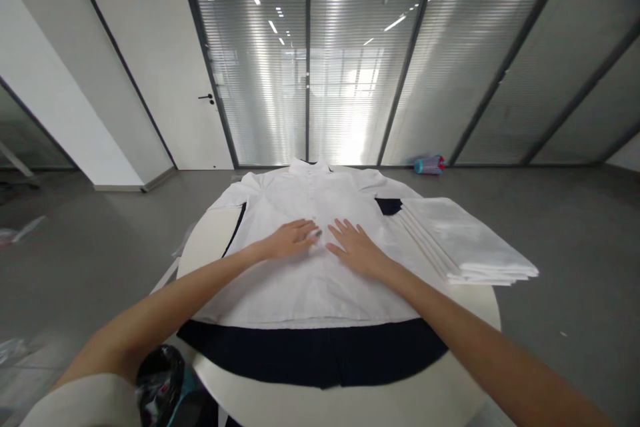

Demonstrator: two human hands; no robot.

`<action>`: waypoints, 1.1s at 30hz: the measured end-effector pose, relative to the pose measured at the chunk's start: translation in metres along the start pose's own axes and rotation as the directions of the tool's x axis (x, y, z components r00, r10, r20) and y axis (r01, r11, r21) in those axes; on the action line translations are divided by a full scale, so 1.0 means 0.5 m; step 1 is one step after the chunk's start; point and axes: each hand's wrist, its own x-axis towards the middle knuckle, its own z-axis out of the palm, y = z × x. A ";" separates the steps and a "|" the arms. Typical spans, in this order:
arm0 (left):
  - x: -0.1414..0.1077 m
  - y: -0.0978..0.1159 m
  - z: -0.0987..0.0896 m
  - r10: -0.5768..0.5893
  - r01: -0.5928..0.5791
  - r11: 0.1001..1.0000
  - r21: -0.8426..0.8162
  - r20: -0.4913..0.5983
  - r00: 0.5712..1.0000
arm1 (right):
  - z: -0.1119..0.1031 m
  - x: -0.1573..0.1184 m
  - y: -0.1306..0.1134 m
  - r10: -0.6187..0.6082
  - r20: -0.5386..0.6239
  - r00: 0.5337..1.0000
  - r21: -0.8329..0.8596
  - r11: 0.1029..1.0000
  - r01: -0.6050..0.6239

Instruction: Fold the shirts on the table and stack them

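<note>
A white short-sleeved shirt (300, 287) lies spread out on a round white table (400, 403), its collar pointing away from me. Under it, a dark navy piece of cloth (310, 353) shows along the near hem and in small bits at the sides. My left hand (290, 239) rests flat on the front of the shirt, left of the middle, fingers stretched out. On the other side of the button line, my right hand (356, 250) lies palm down with its fingers spread. Neither hand grips anything.
A stack of folded white bags or cloths (465, 240) sits at the table's right edge, partly overhanging. Below left stands a bin with a black liner (160, 380). A blue and red roll-like object (429, 165) lies on the floor by the glass wall (345, 80).
</note>
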 end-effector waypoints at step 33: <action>0.046 -0.295 -0.004 -0.564 0.613 0.777 0.142 -0.275 0.778 | 0.063 0.248 0.115 0.247 -0.054 0.968 -0.128 0.959 -0.252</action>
